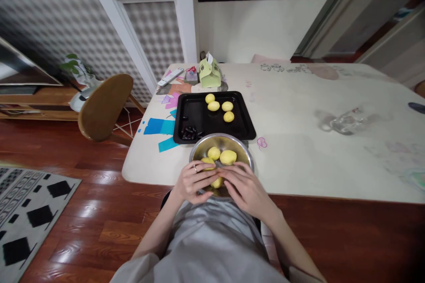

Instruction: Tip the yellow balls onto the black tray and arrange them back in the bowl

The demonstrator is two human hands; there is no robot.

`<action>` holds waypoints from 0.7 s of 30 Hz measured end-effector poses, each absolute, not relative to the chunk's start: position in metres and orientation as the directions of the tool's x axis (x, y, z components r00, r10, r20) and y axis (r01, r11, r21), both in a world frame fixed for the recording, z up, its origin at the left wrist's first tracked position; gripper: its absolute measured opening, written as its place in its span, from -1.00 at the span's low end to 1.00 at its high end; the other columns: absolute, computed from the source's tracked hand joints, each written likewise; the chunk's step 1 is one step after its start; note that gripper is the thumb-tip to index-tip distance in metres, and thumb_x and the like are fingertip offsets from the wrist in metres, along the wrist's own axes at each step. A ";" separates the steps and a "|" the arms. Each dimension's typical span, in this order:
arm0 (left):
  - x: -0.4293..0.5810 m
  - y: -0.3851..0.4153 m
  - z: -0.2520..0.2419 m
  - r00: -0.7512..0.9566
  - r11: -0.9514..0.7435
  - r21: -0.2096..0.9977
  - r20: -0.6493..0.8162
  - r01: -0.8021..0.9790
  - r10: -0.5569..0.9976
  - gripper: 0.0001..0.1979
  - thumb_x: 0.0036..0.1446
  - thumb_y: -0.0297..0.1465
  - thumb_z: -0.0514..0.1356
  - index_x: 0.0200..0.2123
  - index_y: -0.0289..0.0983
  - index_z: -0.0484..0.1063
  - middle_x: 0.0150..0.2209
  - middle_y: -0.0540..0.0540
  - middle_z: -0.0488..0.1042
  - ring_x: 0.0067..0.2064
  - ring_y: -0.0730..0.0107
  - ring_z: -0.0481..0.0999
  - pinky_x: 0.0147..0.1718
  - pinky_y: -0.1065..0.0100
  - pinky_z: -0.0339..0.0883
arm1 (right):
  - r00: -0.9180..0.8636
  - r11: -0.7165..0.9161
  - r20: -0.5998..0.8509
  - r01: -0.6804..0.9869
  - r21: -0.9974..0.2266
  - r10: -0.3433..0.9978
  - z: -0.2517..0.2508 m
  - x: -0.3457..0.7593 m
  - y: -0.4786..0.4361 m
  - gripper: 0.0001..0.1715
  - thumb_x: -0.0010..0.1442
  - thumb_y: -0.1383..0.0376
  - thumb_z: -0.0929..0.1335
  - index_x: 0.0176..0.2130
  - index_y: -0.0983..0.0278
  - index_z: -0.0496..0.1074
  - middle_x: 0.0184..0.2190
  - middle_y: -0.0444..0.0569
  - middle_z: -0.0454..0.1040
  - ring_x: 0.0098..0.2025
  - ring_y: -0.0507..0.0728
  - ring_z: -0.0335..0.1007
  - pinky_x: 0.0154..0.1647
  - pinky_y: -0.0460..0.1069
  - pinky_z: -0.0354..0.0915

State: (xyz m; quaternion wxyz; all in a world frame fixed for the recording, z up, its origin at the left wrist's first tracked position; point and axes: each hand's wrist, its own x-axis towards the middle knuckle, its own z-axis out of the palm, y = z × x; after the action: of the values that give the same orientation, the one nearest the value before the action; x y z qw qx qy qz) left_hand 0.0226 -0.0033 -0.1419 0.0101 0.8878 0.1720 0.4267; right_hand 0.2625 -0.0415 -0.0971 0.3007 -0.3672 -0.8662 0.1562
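Observation:
A steel bowl (pixel 239 148) stands at the near edge of the table (pixel 299 141) and holds several yellow dough balls (pixel 228 157). My left hand (pixel 192 182) and my right hand (pixel 244 189) meet over the bowl's near rim, fingers curled around one small yellow dough ball (pixel 217 182) pressed between them. A ring shows on a left finger. Behind the bowl lies a black baking tray (pixel 194 117) with several shaped yellow balls (pixel 219 106) at its far side and a heap of dark pieces (pixel 190 132) in its near left corner.
A green tissue box (pixel 209 73), a white remote (pixel 170 77) and coloured paper scraps (pixel 158 127) lie at the table's far left. A clear glass jug (pixel 345 123) rests on the right. A wooden chair (pixel 104 106) stands left of the table, over a patterned rug (pixel 26 212).

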 end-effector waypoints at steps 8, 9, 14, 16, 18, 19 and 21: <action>0.026 -0.004 -0.141 0.530 -0.934 0.195 0.780 0.301 0.334 -0.61 0.33 -0.29 0.14 0.13 -0.28 0.55 -0.06 -0.15 0.73 0.04 0.11 0.69 -0.03 0.11 0.48 | -0.321 0.615 0.593 0.681 -0.397 0.738 -0.092 0.303 0.036 -0.65 0.43 0.38 0.27 0.08 0.16 0.55 0.09 0.04 0.65 0.13 0.27 0.57 0.16 0.27 0.43; 0.026 -0.003 -0.141 0.526 -0.934 0.192 0.783 0.302 0.332 -0.61 0.33 -0.29 0.14 0.13 -0.28 0.55 -0.06 -0.15 0.73 0.04 0.12 0.69 -0.03 0.11 0.48 | -0.315 0.603 0.589 0.697 -0.388 0.744 -0.093 0.306 0.051 -0.66 0.43 0.37 0.27 0.06 0.16 0.55 0.09 0.04 0.65 0.12 0.28 0.57 0.14 0.27 0.44; 0.026 -0.002 -0.142 0.527 -0.935 0.189 0.784 0.299 0.327 -0.59 0.31 -0.29 0.14 0.15 -0.28 0.55 -0.08 -0.16 0.73 0.04 0.11 0.69 -0.04 0.10 0.52 | -0.454 0.632 0.491 0.717 -0.294 0.743 -0.108 0.306 0.125 -0.54 0.41 0.38 0.25 0.22 0.20 0.47 0.24 0.12 0.52 0.24 0.31 0.47 0.20 0.29 0.46; 0.026 -0.002 -0.142 0.532 -0.935 0.189 0.780 0.299 0.328 -0.59 0.31 -0.29 0.14 0.15 -0.27 0.56 -0.09 -0.17 0.73 0.04 0.10 0.69 -0.04 0.10 0.53 | -0.503 0.636 0.435 0.731 -0.247 0.747 -0.116 0.303 0.144 -0.46 0.39 0.42 0.25 0.29 0.21 0.41 0.29 0.15 0.47 0.28 0.33 0.43 0.17 0.29 0.47; 0.026 -0.002 -0.142 0.536 -0.936 0.184 0.779 0.300 0.325 -0.60 0.31 -0.30 0.13 0.13 -0.29 0.56 -0.09 -0.18 0.73 0.05 0.09 0.69 -0.05 0.09 0.53 | -0.527 0.637 0.404 0.742 -0.209 0.748 -0.122 0.301 0.155 -0.39 0.35 0.48 0.25 0.32 0.22 0.38 0.30 0.15 0.46 0.28 0.33 0.41 0.15 0.29 0.49; 0.026 -0.002 -0.142 0.538 -0.936 0.181 0.779 0.301 0.323 -0.60 0.31 -0.30 0.12 0.12 -0.29 0.56 -0.08 -0.18 0.73 0.06 0.08 0.69 -0.06 0.08 0.53 | -0.529 0.632 0.398 0.751 -0.192 0.749 -0.124 0.301 0.157 -0.37 0.33 0.50 0.25 0.32 0.22 0.38 0.28 0.15 0.47 0.26 0.33 0.41 0.14 0.28 0.49; 0.026 -0.002 -0.141 0.537 -0.937 0.180 0.780 0.298 0.321 -0.60 0.31 -0.30 0.12 0.12 -0.29 0.55 -0.08 -0.18 0.73 0.08 0.05 0.68 -0.04 0.06 0.54 | -0.516 0.613 0.400 0.772 -0.165 0.757 -0.125 0.301 0.158 -0.38 0.31 0.52 0.26 0.29 0.23 0.40 0.20 0.16 0.50 0.19 0.34 0.43 0.12 0.27 0.49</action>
State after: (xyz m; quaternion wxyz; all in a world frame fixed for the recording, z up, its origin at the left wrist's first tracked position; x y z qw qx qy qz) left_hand 0.0257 -0.0016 -0.1413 0.0124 0.8766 0.1766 0.4474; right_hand 0.3014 0.1581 -0.1252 0.2214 -0.4393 -0.8704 -0.0170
